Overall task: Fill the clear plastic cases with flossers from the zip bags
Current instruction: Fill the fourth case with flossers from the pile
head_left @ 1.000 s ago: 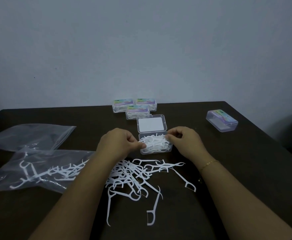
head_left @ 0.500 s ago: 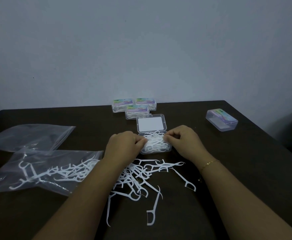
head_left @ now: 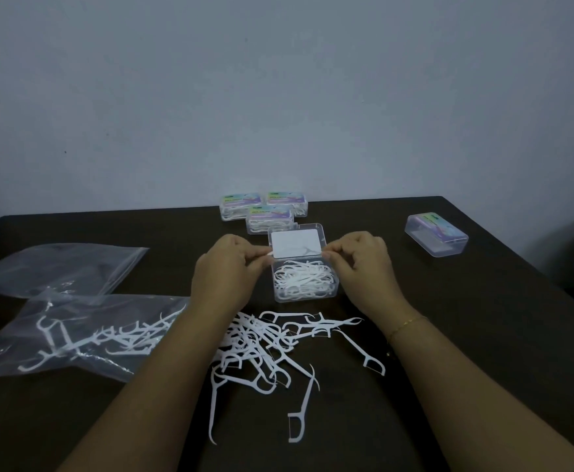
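Observation:
A clear plastic case [head_left: 304,296] stands open at the table's middle, its base packed with white flossers [head_left: 300,278]. Its hinged lid [head_left: 296,244], with a white label inside, is tilted up. My left hand [head_left: 229,272] pinches the lid's left edge and my right hand [head_left: 363,267] pinches its right edge. A loose pile of flossers [head_left: 268,349] lies on the table in front of the case, between my forearms. One zip bag [head_left: 84,338] at the left holds several flossers.
A second, nearly flat zip bag [head_left: 57,267] lies behind the first. Three closed filled cases [head_left: 265,209] stand behind the open one. Another closed case [head_left: 436,238] sits at the far right. The dark table [head_left: 483,318] ends at the wall behind.
Both hands left the flossers in the case base and moved back to the lid's side edges; the lid has come up from lying flat.

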Available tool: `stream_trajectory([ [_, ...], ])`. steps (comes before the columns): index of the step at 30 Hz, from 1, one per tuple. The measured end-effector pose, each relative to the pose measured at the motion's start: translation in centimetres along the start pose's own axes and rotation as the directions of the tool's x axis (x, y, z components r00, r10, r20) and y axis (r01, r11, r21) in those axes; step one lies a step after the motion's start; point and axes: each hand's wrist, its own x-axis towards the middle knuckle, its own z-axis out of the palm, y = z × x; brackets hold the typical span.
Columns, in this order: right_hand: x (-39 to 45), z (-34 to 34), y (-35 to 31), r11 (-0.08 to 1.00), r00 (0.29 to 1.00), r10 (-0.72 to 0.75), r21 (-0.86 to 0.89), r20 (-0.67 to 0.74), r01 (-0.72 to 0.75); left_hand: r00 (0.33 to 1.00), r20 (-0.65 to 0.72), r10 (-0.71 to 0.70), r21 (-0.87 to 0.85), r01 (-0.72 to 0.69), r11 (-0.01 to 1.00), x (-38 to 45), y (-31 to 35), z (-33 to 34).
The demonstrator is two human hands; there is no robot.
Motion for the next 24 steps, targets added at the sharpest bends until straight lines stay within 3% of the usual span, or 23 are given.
stream_trajectory([
  [4, -0.5, 0.0, -0.4, 0.989, 0.991, -0.034, -0.138, 0.126, 0.051, 0.999, -0.029, 0.015, -0.02, -0.016, 1.0, 0.1, 0.0, -0.5],
  [11, 0.3, -1.2, 0.3, 0.992, 0.992, 0.127, 0.031, -0.024, -0.126, 0.958, 0.196, 0.209, 0.191, -0.247, 0.95, -0.2, 1.0, 0.9],
  [17, 0.3, -2.0, -0.3, 0.989, 0.99, 0.14, 0.054, -0.013, -0.14, 0.953, 0.248, 0.175, 0.16, -0.218, 0.963, 0.0, 1.0, 0.0],
  [19, 0.0, -3.3, -0.9, 0.987, 0.988, 0.12, 0.093, 0.092, -0.129, 0.954, 0.246, 0.172, 0.113, -0.204, 0.972, -0.3, 1.2, -0.9],
  [21, -0.7, -4.7, -1.5, 0.988, 0.949, 0.087, 0.099, 0.301, -0.122, 0.937, 0.32, 0.141, 0.038, -0.162, 0.986, -0.6, 1.5, -2.0],
  [24, -1.7, -5.7, -2.3, 0.981, 0.797, 0.097, 0.078, 0.597, -0.178, 0.842, 0.534, 0.08, -0.074, -0.048, 0.996, -1.3, 1.9, -3.6],
])
